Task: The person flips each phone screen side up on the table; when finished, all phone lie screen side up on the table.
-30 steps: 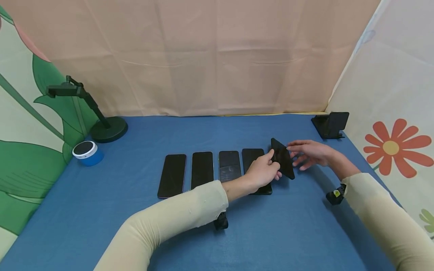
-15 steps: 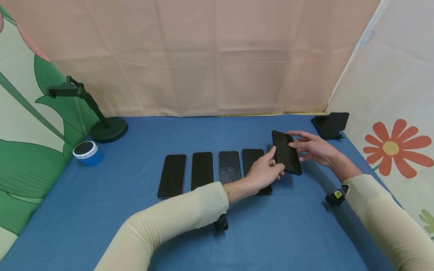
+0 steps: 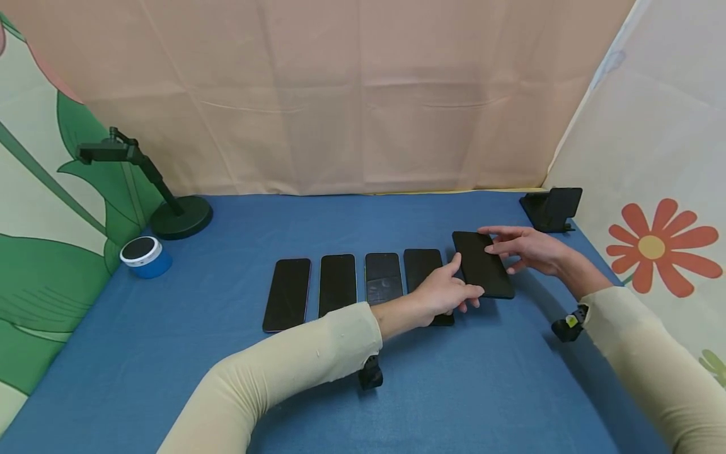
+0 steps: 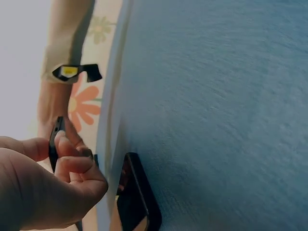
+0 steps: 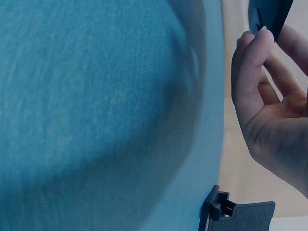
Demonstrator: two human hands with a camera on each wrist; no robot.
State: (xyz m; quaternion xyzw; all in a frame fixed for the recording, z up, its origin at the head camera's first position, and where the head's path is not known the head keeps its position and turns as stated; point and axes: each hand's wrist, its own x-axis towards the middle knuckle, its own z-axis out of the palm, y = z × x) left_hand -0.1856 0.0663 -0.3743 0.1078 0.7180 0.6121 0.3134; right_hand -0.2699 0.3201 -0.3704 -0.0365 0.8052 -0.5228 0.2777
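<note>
A black smartphone point(image 3: 484, 270) is held above the blue table, its dark face tilted up. My left hand point(image 3: 435, 295) pinches its left edge between thumb and fingers; the left wrist view shows the phone point(image 4: 55, 147) edge-on in that grip. At the upper right edge, my right hand point(image 3: 530, 251) holds it by thumb and fingertips, and in the right wrist view only a corner of the phone point(image 5: 274, 17) shows. Beneath my left hand lies another dark phone point(image 3: 422, 265), partly hidden. Left of it rest three phones in a row: one point(image 3: 384, 277), another point(image 3: 338, 284) and a third point(image 3: 287, 295).
A black folding stand point(image 3: 553, 209) is at the back right corner. On the left are a black stand with a round base point(image 3: 181, 217) and a small blue container with a white rim point(image 3: 149, 257). Fabric walls border the blue-covered table point(image 3: 317, 403).
The phone in my hands has turned from a steep tilt to flatter, its face more upward. It has shifted slightly right and lower. The phones in the row have stayed put.
</note>
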